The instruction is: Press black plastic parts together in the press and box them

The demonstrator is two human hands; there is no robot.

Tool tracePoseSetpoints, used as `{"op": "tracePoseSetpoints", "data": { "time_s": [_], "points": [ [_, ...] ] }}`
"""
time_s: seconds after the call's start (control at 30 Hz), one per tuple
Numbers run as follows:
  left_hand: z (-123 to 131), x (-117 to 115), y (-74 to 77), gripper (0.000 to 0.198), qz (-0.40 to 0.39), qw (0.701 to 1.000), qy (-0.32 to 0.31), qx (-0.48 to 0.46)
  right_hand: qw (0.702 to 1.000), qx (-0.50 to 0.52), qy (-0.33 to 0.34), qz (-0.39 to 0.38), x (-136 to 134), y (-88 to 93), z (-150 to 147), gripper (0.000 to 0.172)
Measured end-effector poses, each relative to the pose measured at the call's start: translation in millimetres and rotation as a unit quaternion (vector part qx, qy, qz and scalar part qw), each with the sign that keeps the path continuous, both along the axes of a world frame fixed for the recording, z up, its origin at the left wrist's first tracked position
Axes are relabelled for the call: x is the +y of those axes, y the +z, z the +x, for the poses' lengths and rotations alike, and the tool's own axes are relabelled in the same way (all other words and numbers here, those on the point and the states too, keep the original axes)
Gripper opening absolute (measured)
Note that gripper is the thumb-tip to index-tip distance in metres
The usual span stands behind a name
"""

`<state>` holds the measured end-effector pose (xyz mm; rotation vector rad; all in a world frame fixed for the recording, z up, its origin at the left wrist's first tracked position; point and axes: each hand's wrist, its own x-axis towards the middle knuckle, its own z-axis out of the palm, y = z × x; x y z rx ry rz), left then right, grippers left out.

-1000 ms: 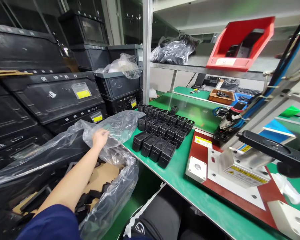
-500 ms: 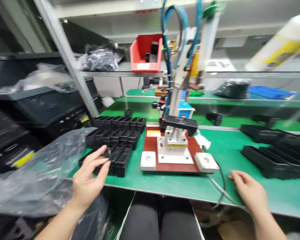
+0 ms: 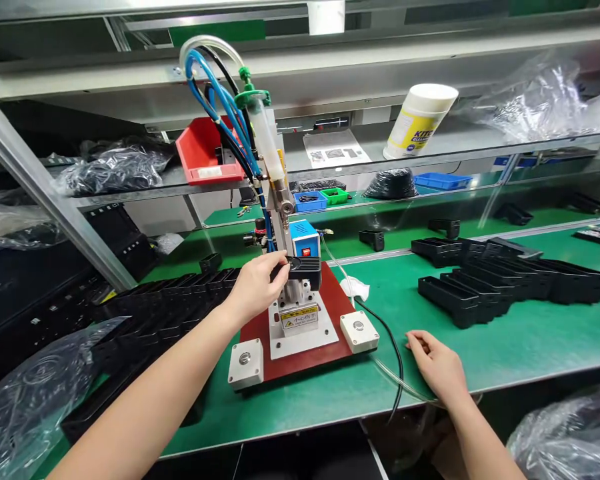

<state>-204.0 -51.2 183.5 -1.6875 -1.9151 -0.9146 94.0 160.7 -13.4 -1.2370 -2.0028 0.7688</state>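
In the head view, the work in hand is centred on a black part (image 3: 310, 272), which is carried on top of a metal fixture (image 3: 300, 319) in the middle of the bench (image 3: 325, 407). The step appears to be one of fitting or adjusting something at the part's upper face, beneath the clear syringe (image 3: 269, 137) that is mounted above. For the next move, a squarely seated part and fingers well clear of the nozzle seem to be called for.

The left hand (image 3: 260, 283) is brought over the left end of the part; thumb and forefinger are drawn close together and set at its top, by a round feature. Whether a small piece is pinched between them cannot be told. The right hand (image 3: 437, 367) is rested on the near edge of the bench, right of the fixture, its fingers curled into a slack fist; nothing is seen held, and a black cable (image 3: 399, 353) is laid just to its left.

Two button boxes, left (image 3: 246, 363) and right (image 3: 359, 331), are placed at the base's near corners, untouched by either hand. Black housings (image 3: 515, 280) are grouped farther right.
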Motion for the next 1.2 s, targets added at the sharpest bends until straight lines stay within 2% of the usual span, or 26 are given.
{"op": "tracePoseSetpoints", "data": {
  "time_s": [0.07,0.2,0.33,0.47,0.57,0.73,0.9,0.97,1.03,1.1,1.13,1.2],
  "points": [
    [2.5,0.5,-2.1,0.017,-0.022,0.999,0.000,0.030,1.000,-0.004,0.001,0.000,0.5,-1.8,-0.2,0.042],
    [9.2,2.6,-8.7,0.042,-0.041,0.988,0.005,0.150,1.000,-0.007,-0.002,0.006,0.7,-4.8,-0.7,0.041],
    [11.8,6.7,-15.9,0.047,-0.051,0.972,0.014,0.229,1.000,-0.005,0.000,0.017,0.2,-6.0,-0.3,0.040],
    [12.7,7.4,-15.9,0.038,-0.009,0.978,0.014,0.209,1.000,-0.012,0.004,0.016,-0.7,-4.8,0.3,0.038],
    [15.3,5.3,-12.5,0.034,-0.021,0.983,0.025,0.179,1.000,-0.014,0.002,0.015,-0.8,-4.4,0.4,0.039],
    [16.7,3.0,-15.0,0.046,-0.019,0.981,0.025,0.192,1.000,-0.002,0.002,0.018,-1.0,-5.8,0.2,0.040],
    [15.9,9.8,-19.2,0.042,-0.020,0.980,0.015,0.196,1.000,0.005,-0.002,0.018,-1.5,-4.7,-0.1,0.040],
    [18.8,10.0,-18.7,0.046,-0.025,0.980,0.022,0.195,1.000,0.006,-0.002,0.008,0.8,-4.1,0.5,0.040],
    [23.9,2.3,-20.6,0.054,-0.025,0.980,0.030,0.196,1.000,0.006,0.009,-0.007,3.8,-2.9,1.2,0.041],
    [30.2,-16.5,-30.4,0.059,-0.007,0.982,0.033,0.186,1.000,0.015,0.018,-0.015,3.5,0.1,0.9,0.043],
    [33.2,-29.8,-39.7,0.059,0.006,0.984,0.032,0.173,0.999,0.028,0.018,-0.008,0.5,2.7,-0.2,0.045],
    [37.7,-61.6,-67.5,0.058,0.026,0.990,0.029,0.133,0.997,0.066,0.021,0.044,-13.2,10.3,-5.0,0.044]
  ]
}}
